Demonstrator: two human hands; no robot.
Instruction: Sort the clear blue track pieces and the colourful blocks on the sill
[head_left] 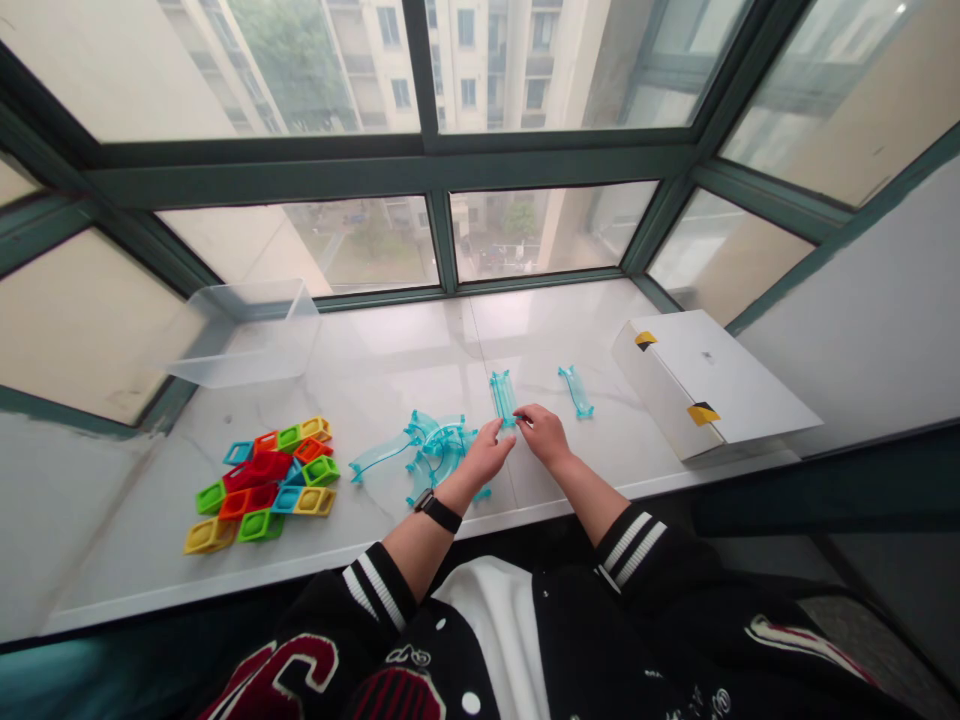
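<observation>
A translucent blue track piece (502,392), grooved along its length, lies pointing away from me on the white sill. My left hand (487,455) grips its near end at the left, thumb and fingers drawn together. At the right of that same end, my right hand (543,434) pinches it with bent fingers. Left of my hands is a loose heap of similar blue track pieces (439,445), partly hidden by my left hand. Another blue track piece (577,391) lies alone to the right, apart from both hands.
Red, orange, yellow, green and blue blocks (270,480) are grouped at the left. Behind them stands a clear plastic bin (255,370). A white box (712,385) with black-and-yellow tape sits at the right. Green-framed windows (390,180) border the sill's far side.
</observation>
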